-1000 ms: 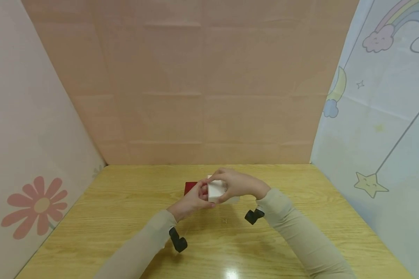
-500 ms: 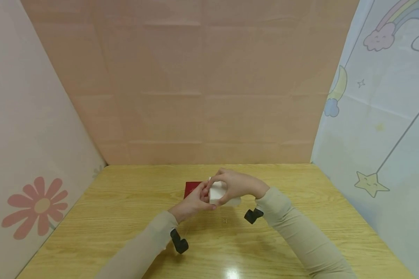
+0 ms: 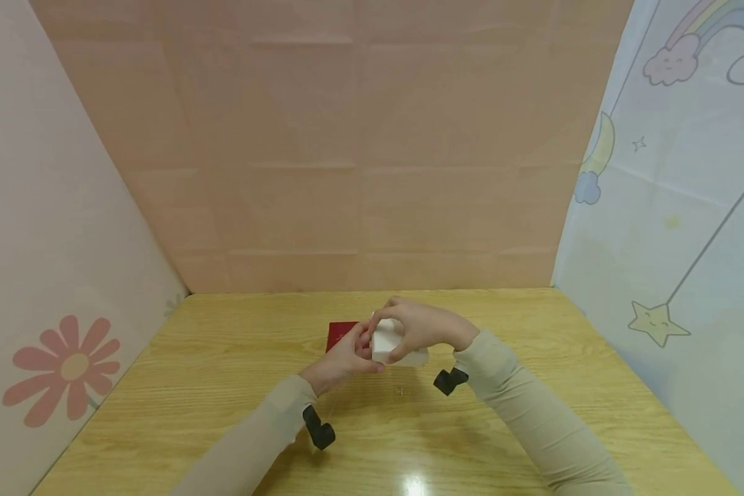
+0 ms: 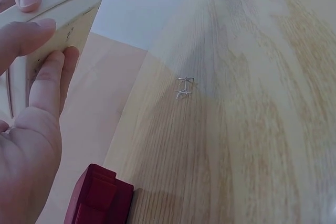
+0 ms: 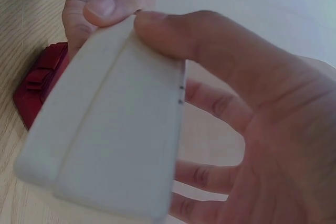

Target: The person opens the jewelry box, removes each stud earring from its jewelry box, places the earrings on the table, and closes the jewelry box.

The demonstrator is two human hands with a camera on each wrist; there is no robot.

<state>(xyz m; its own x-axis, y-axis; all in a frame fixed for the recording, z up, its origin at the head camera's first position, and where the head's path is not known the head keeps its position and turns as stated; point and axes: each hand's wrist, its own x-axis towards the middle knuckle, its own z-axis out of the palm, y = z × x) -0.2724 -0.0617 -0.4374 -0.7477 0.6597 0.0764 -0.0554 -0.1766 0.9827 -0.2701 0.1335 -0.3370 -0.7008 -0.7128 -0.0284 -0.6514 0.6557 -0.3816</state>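
Both hands hold a white box (image 3: 386, 339) above the table. It looks like a small jewellery box, and a seam runs along its side with no gap showing. My left hand (image 3: 346, 357) grips one end, thumb on one side and fingers beneath in the left wrist view. From the other side my right hand (image 3: 426, 326) pinches the box (image 5: 121, 114), its thumb lying near the left thumb. Past the left hand stands a dark red box (image 3: 341, 334) with a bow-like relief (image 5: 42, 74). A tiny shiny metal piece (image 4: 185, 87) lies on the wood; its kind is unclear.
The wooden table (image 3: 223, 386) meets a plain peach backdrop (image 3: 359, 172) at its far edge. Pale printed sheets flank it, with a flower (image 3: 68, 368) at left and a star (image 3: 659, 322) at right. A black wrist camera (image 3: 449, 381) hangs below each forearm.
The white box has tilted a little, and my right fingers lie further over it. Both arms stay nearly in place. The red box and the metal piece have not moved.
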